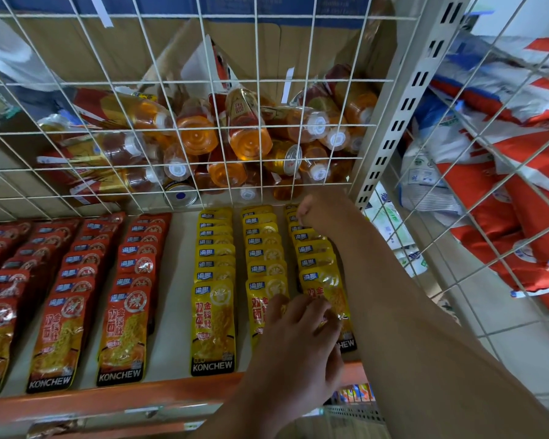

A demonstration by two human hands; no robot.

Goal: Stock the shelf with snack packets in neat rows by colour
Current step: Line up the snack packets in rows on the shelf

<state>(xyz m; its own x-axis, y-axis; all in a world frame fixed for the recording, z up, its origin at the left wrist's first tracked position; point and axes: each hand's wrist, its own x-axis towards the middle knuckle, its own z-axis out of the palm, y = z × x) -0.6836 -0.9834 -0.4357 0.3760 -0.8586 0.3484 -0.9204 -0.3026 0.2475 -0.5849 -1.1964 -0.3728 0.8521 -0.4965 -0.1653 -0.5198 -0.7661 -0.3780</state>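
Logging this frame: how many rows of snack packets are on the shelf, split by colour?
Red packet rows: 4, the leftmost cut off by the frame's left edge
Yellow packet rows: 3
Total: 7 rows

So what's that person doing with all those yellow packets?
A person is tidying snack packets on a shelf. The left hand touches the front packet of the rightmost yellow row, and the right hand reaches to that row's back. Red rows lie neatly to the left.
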